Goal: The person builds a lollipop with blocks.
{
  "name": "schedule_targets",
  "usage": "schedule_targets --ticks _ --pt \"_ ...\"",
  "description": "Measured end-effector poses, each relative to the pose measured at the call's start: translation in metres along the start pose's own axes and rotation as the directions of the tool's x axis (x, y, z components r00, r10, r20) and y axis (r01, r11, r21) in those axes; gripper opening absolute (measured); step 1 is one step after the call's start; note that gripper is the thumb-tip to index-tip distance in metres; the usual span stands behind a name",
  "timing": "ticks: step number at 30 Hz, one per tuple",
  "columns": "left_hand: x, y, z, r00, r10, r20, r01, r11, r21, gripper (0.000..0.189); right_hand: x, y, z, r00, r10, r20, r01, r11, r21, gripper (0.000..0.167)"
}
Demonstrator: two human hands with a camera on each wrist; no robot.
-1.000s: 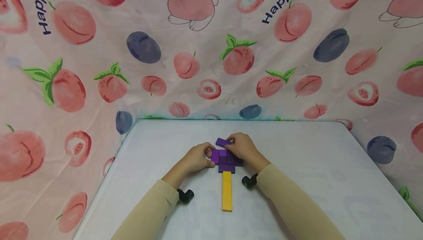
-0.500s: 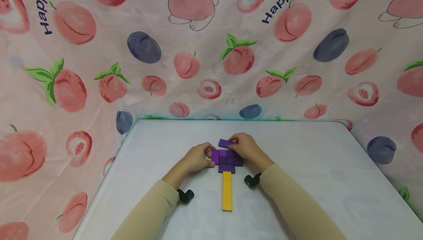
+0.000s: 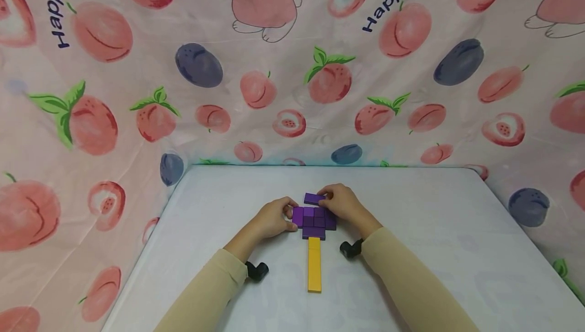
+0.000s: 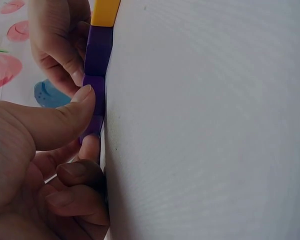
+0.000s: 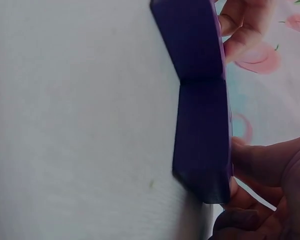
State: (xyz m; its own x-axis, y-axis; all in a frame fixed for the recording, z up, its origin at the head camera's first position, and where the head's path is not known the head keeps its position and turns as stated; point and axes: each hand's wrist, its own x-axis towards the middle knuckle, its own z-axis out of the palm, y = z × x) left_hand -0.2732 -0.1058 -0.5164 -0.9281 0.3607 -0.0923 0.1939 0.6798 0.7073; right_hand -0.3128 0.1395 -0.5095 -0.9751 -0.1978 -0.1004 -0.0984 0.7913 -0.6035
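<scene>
Purple rectangular blocks [image 3: 308, 216] lie flat against each other on the white table, forming a cluster. Below it a narrow yellow strip of blocks [image 3: 314, 268] runs toward the person. My left hand [image 3: 274, 217] holds the cluster's left block [image 4: 93, 95] between thumb and fingers, the thumb lying on its near side in the left wrist view. At the cluster's far side, my right hand [image 3: 346, 205] pinches the right end of a loose purple block [image 3: 313, 198]. A thin white gap shows between this block and the cluster. The right hand covers part of the cluster's right side.
The white tabletop [image 3: 434, 251] stretches out around the blocks. A pink cloth printed with fruit [image 3: 292, 68] hangs behind and at the sides. A black wrist camera [image 3: 257, 271] sits at the left cuff, another black camera [image 3: 351, 249] at the right.
My right hand has shifted slightly right with the loose purple block, which has turned from slanted to nearly level with the cluster's far edge. The left hand has stayed in place.
</scene>
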Motion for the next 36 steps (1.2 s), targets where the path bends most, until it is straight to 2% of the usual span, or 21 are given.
schedule_targets --ticks 22,36 --pt "-0.0034 0.003 -0.0006 1.0 -0.022 0.002 0.022 1.0 0.001 0.054 0.0002 0.0075 0.002 1.0 -0.011 0.005 0.011 1.0 0.024 0.022" --pt "-0.0025 0.0014 -0.002 1.0 0.013 0.015 -0.013 1.0 0.02 0.055 -0.0012 0.0063 0.0008 0.999 -0.036 0.012 0.035 0.999 0.031 0.023"
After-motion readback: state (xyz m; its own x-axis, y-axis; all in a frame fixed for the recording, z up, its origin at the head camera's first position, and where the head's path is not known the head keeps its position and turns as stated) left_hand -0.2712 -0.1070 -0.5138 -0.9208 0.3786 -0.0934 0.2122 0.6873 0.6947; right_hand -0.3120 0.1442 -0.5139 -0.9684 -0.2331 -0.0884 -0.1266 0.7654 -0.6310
